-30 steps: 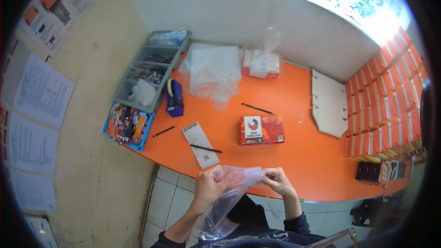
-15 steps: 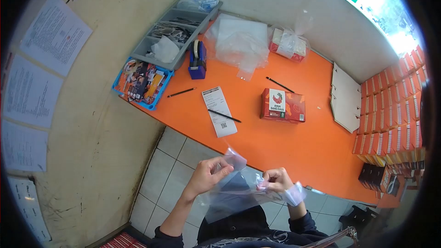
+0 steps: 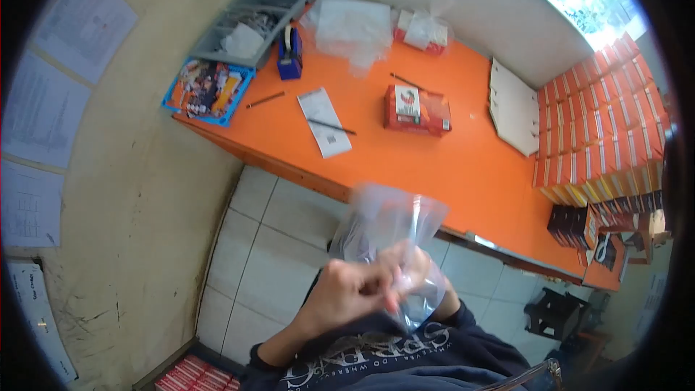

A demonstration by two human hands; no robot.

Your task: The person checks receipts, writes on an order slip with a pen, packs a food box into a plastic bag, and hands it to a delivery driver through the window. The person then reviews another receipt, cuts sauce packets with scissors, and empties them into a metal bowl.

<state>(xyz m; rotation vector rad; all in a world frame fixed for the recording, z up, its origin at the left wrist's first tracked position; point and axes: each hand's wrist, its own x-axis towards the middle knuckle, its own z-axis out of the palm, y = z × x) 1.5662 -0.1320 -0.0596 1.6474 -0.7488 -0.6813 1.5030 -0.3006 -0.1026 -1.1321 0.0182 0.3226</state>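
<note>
Left hand (image 3: pixel 337 300) and right hand (image 3: pixel 413 264) have drawn together, and the clear plastic bag (image 3: pixel 387 210) now stands up above them

Half a second ago the hands were apart with the plastic slack between them; now they meet in front of the dark sweater (image 3: pixel 384 351). From where I stand, the left fingers are curled in, pinching the gathered film. The right hand sits partly behind the plastic and is blurred, so I can't tell how firmly its fingers close. The bag flares upward from the hands, across my view of the near edge of the orange table (image 3: pixel 405 166), with more film hanging by the right wrist.

On the table, a red box (image 3: pixel 418 110) stands to the right of a paper receipt (image 3: pixel 333 145), which has a dark pencil (image 3: pixel 331 127) lying across it. A blue tape dispenser (image 3: pixel 289 65) stands farther back.
</note>
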